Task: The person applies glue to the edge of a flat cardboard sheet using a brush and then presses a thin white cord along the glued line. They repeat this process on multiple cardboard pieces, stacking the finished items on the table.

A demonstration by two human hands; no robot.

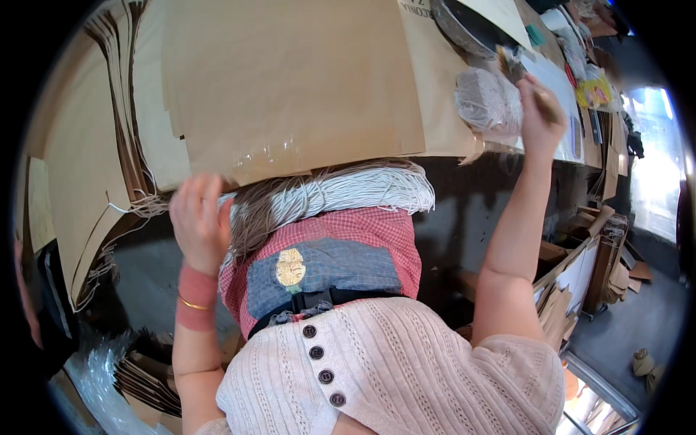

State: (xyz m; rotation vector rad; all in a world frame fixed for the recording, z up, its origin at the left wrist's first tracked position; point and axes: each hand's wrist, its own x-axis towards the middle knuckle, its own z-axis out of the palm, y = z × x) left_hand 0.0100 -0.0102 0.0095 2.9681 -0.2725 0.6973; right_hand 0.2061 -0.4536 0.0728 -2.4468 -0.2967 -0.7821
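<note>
My right hand is wrapped round the wooden handle of a flat brush, its bristles pointing up and left, close to a dark round pan. A clear plastic-wrapped white bundle lies just left of that hand. My left hand, slightly blurred, is raised by the near edge of the table, thumb apart from the fingers and nothing visible in it. Brown kraft paper sheets lie stacked before me, clear tape along their near edge. White cords and brown cords rest across my lap beneath that edge.
More folded kraft paper stands at the left, with loose cord ends hanging from it. Plastic bags and small items crowd the table's right end. Cardboard pieces stand at the lower right; clear plastic film lies lower left.
</note>
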